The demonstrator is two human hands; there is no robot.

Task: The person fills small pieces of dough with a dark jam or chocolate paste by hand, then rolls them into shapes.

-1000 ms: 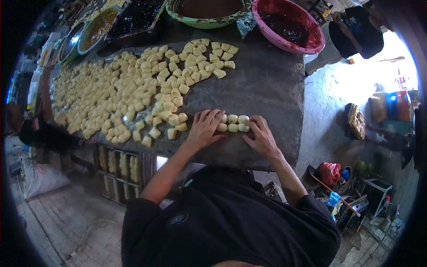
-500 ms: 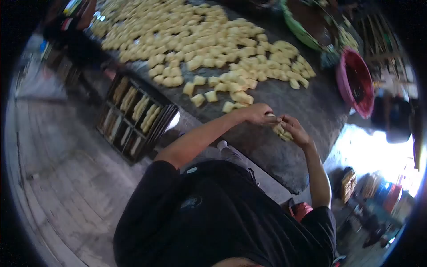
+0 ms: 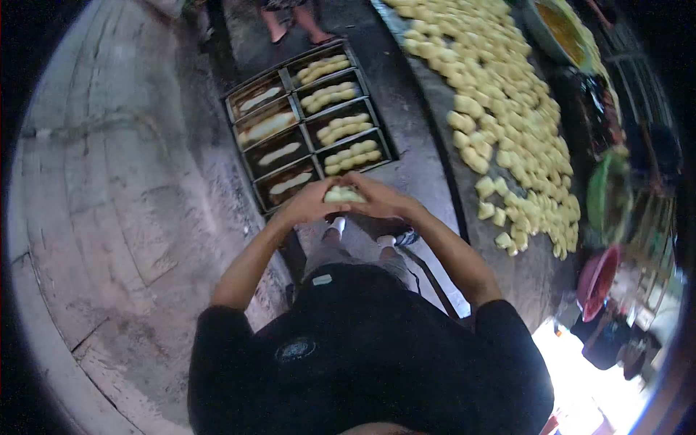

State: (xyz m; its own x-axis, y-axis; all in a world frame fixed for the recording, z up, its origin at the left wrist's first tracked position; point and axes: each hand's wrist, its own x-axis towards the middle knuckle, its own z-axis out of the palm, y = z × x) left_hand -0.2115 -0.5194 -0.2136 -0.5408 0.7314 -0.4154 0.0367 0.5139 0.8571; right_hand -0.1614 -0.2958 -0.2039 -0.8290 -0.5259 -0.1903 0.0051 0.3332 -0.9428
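Between my two hands is a pale piece of dough with a lumpy surface. My left hand grips its left end and my right hand its right end, fingers curled over it. Just beyond my fingertips lies the near edge of a dark set of joined loaf pans. Its right column holds rows of rounded dough lumps. In the left column each pan has a whitish smear on its bottom.
On the right, a dark table bears many dough pieces. Past it stand a basin of orange-brown contents, a green basin and a pink basin. Another person's legs are beyond the pans.
My view has turned left, from the table to the loaf pans. Both hands have carried the dough away from the table to the near edge of the pans.
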